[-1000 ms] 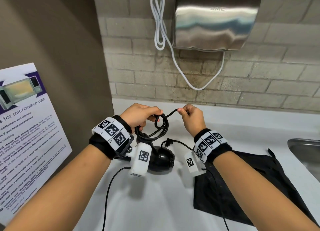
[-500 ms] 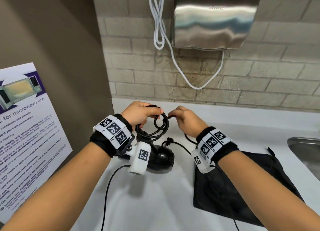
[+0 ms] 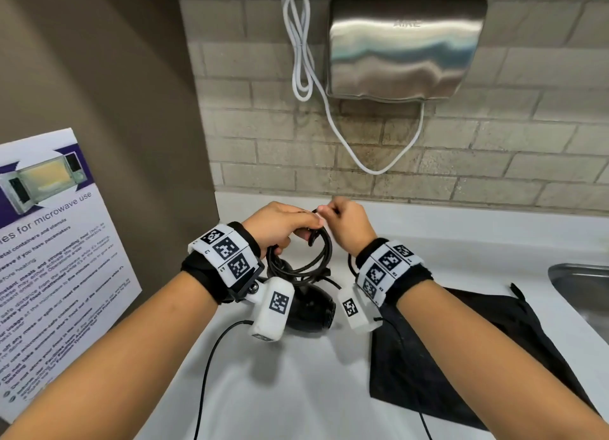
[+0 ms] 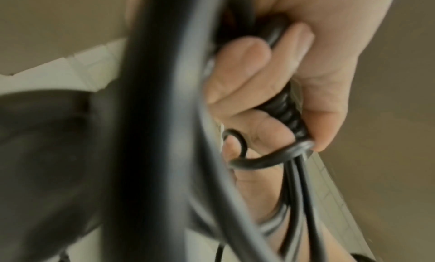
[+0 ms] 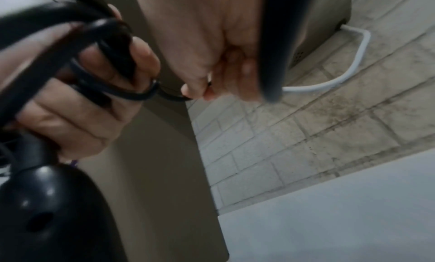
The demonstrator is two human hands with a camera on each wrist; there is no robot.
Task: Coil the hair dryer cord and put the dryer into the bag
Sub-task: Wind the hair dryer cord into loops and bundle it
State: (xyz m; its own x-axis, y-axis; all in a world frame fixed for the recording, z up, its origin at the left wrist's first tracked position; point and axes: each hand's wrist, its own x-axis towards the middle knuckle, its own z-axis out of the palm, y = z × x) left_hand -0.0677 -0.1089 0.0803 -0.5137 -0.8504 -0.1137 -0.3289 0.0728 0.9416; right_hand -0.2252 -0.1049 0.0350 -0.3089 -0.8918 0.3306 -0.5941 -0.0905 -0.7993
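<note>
**Cord: another loop goes onto the coil**

The cord [image 3: 308, 258] is being gathered into loops above the white counter [image 3: 296, 383], with the dryer [image 3: 313, 308] hanging just below the coil, close over the counter. A second ago the right hand [image 3: 349, 225] held a strand stretched out to the side, apart from the left; now it has come in against the left hand [image 3: 280, 224], the two touching at the top of the coil — the new loop is being handed over.

The left hand is closed round the bundled loops, fingers curled over several strands at once, as its wrist view shows. The right hand pinches a single strand between thumb and fingertips [image 5: 207, 94], the other fingers folded in.

So coiling looks well on but not done: a loose run of cord trails down by the right wrist. The bag [image 3: 461, 357] lies flat on the counter to the right, near the sink [image 3: 580, 275] — not yet opened, by the look of it.
</note>
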